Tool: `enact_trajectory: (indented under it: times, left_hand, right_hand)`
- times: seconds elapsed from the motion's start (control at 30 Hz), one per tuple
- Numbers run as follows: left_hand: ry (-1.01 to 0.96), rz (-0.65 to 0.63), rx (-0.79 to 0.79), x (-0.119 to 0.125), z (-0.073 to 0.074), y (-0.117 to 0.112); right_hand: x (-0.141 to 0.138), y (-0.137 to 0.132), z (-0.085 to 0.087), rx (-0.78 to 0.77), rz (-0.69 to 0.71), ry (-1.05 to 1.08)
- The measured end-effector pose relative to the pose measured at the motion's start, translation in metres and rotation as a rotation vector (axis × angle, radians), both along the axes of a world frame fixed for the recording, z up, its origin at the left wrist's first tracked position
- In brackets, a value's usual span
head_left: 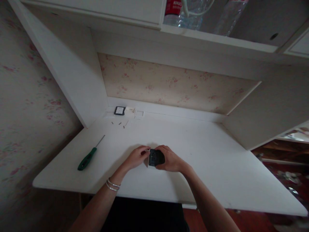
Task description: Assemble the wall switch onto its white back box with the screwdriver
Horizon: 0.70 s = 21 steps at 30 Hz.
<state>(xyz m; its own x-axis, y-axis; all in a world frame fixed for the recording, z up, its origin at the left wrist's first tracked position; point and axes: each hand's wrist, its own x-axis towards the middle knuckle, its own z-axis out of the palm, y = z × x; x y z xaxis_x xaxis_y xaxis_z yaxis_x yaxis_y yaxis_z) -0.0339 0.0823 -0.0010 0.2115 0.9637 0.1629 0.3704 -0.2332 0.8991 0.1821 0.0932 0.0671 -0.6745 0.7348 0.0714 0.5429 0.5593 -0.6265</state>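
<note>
Desk [205, 145], 1, white: landmark for every place below.

Black box [156, 158], 1, with a pale rim [148, 162] at its left side: at the front half of the desk, near the middle of its length; cannot tell whether it touches the desktop.

Right hand [170, 159], 1: over the front half of the desk, thumb and fingers clamped around the right side of the box.

Left hand [138, 157], 1: over the same part of the desk, fingertips at the box's left edge; cannot tell whether they pinch or only press. Bracelets [112, 185], 2, at the wrist, near the desk's front edge.

Screwdriver [87, 159], 1, green handle: lying at the desk's left end, shaft toward the back.

Socket [119, 111], 1, white face, dark surround: desk's back left corner.

White frame [139, 113], 1: along the desk's back edge, left part.

Small dark screws [120, 123], apparently 3: in from the desk's back left corner.

Step, as judged: fingertip work on the rim; fitting or freeing, cannot tell.

Next move, as judged: calls for a firm right-hand hold and careful left-hand pressure.
</note>
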Motion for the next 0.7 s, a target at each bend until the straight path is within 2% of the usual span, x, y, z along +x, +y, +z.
enact_trajectory:
  times: [0.43,0.7]
  left_hand:
    - [-0.048,0.078,-0.082,0.007,0.002,0.000]
    - [-0.093,0.040,-0.102,0.007,0.002,0.000]
  right_hand:
    - [0.001,0.001,-0.008,0.021,-0.001,0.012]
    - [0.004,0.001,-0.014,-0.005,-0.015,0.068]
